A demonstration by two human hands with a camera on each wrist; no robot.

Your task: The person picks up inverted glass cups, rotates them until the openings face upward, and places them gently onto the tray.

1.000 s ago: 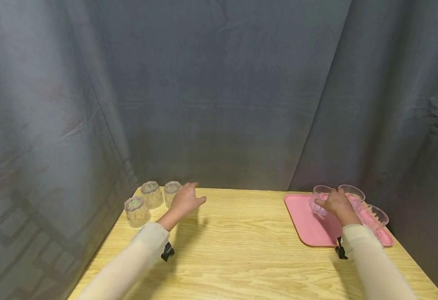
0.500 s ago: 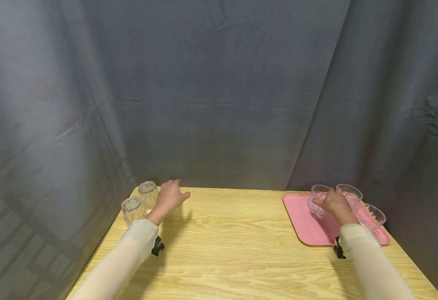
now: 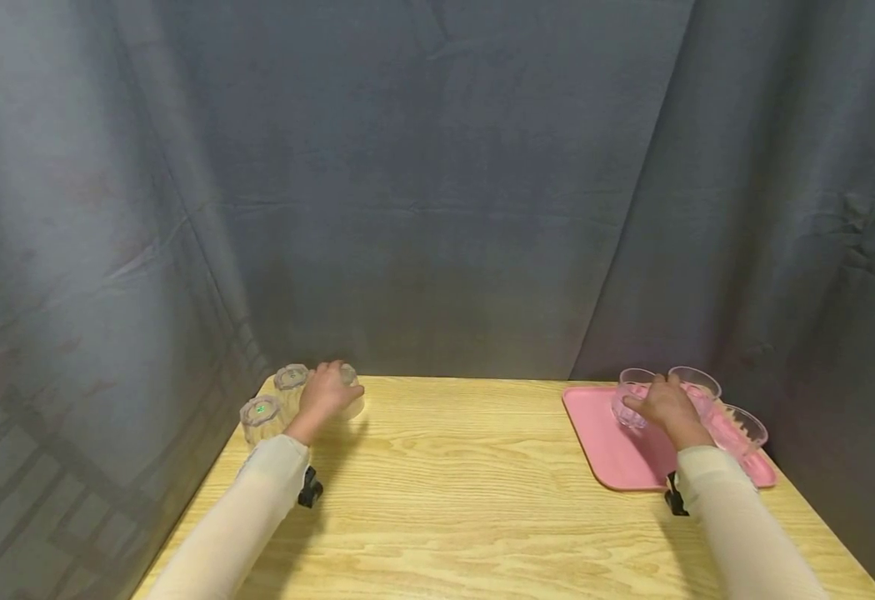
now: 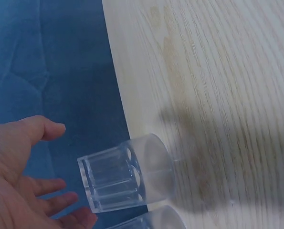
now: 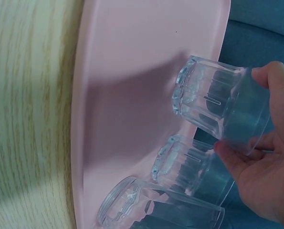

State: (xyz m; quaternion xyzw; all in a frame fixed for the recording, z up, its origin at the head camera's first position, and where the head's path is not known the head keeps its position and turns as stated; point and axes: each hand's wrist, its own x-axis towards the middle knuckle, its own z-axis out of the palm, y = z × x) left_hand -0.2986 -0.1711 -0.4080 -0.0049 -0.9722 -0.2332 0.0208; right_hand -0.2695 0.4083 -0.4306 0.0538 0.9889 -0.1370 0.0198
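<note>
The left hand (image 3: pixel 323 398) has its fingers spread wide round nothing, the thumb well apart from the rest, and an upside-down clear cup (image 4: pixel 127 174) stands just ahead of the fingertips, base toward them and rim on the wooden table (image 3: pixel 452 500). A second upturned cup (image 3: pixel 291 379) stands close on the side away from the thumb, so fingers closing too wide could knock it over; a third cup (image 3: pixel 260 412) stands back toward the wrist, where a low forearm might brush it. If thumb and fingers caught only the narrow base end, the slick wall could slide out of the grip. The right hand (image 3: pixel 670 408) pinches an upright cup (image 5: pixel 213 95) near its rim, thumb on one side and fingers on the other, over the pink tray (image 5: pixel 127 33); whether that cup's base touches the tray is hard to tell. If it hangs above, loosening early would drop it. A middle cup (image 5: pixel 187 164) and an outer cup (image 5: pixel 165 210) stand upright past the fingers, opposite the thumb, so a sideways sweep on letting go could tip one.
</note>
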